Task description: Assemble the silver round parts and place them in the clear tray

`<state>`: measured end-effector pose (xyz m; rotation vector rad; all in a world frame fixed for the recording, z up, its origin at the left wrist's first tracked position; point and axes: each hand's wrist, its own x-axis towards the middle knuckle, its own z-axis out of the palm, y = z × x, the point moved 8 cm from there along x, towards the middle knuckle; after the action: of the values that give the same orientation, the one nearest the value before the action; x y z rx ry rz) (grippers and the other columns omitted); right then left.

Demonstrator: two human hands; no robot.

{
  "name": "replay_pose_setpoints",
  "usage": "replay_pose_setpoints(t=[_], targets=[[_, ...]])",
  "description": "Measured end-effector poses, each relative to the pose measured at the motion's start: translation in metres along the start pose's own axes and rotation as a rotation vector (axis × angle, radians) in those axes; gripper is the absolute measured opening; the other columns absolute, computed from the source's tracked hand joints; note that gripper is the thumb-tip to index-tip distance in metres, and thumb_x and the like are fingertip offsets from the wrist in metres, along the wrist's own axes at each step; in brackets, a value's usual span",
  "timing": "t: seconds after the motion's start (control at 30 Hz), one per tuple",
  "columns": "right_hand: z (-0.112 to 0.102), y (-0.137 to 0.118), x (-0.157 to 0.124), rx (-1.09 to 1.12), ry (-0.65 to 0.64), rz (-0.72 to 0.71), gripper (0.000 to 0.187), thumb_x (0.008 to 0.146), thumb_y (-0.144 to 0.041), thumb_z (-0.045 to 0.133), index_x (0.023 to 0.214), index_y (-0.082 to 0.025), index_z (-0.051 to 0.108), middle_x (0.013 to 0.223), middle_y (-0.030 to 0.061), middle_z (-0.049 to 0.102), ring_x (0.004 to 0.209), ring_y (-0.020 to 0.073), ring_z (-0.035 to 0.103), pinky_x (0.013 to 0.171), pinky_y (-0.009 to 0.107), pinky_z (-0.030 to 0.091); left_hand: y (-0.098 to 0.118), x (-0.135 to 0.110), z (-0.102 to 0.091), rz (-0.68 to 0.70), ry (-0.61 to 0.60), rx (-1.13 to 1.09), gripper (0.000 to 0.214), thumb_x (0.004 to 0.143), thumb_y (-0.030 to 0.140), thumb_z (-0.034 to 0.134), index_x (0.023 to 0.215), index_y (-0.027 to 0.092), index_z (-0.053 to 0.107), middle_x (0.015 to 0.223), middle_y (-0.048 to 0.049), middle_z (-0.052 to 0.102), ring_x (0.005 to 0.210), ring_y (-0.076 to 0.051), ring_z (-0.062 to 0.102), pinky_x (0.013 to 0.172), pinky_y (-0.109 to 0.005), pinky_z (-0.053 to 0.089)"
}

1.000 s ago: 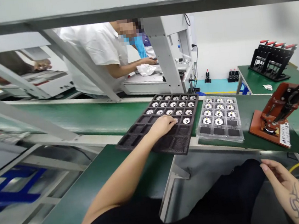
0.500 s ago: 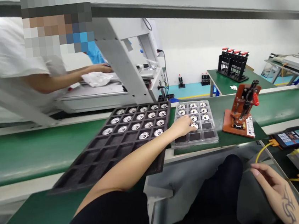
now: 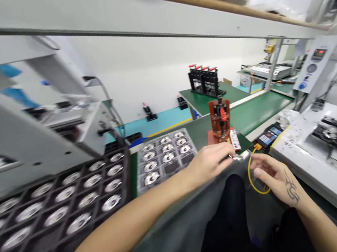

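Observation:
My left hand (image 3: 213,161) is closed, pinching a small round silvery part (image 3: 235,157) edge-on between thumb and fingers. Facing it from the right is my right hand (image 3: 271,175), fingers loosely curled and thumb apart. Its fingertips come close to the part's right side; whether they touch it I cannot tell. Below the left forearm and behind it lies a clear plastic tray (image 3: 164,170) with several similar round parts. A dark compartment tray (image 3: 97,205) at the left holds more of them. Just beyond my hands stands a red-brown clamp fixture (image 3: 221,116) with a red-tipped handle.
A yellow cable (image 3: 255,187) loops by my right hand, near a black handheld device (image 3: 267,137). White machinery (image 3: 321,174) fills the right side. A grey beam (image 3: 145,22) crosses overhead. Black clamp racks (image 3: 204,82) stand on a green table behind.
My left hand has lifted from the clear tray with a round part and moved right. My right hand has come up beside it. The view has turned right.

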<state>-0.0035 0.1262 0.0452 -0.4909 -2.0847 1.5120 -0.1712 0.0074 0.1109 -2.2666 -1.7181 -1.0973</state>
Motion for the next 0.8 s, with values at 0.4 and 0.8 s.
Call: replay_pose_setpoints(t=[0.4,0.8], targets=[[-0.075,-0.026,-0.031,-0.073,0.23,-0.074,0.038,0.089,-0.047,0.086,0.117,-0.024,0.076,0.085,-0.0005,0.064,0.071,0.0152,0.058,0.064,0.03,0.052,0.063,0.069,0.075,0.589,0.145,-0.164,0.02,0.108,0.015,0.058,0.124,0.023,0.066,0.117,-0.014,0.081,0.108,-0.025,0.079,0.093,-0.041,0.067],[-0.218,-0.049,-0.116,-0.625,0.79,0.025,0.036,0.088,-0.048,0.078,0.111,-0.021,0.072,0.076,0.0,0.06,0.069,0.0187,0.056,0.066,0.033,0.05,0.042,0.26,0.195,0.148,-0.34,-0.341,0.046,0.099,0.036,0.068,0.14,0.018,0.062,0.148,-0.0168,0.065,0.137,-0.031,0.062,0.115,-0.046,0.051]])
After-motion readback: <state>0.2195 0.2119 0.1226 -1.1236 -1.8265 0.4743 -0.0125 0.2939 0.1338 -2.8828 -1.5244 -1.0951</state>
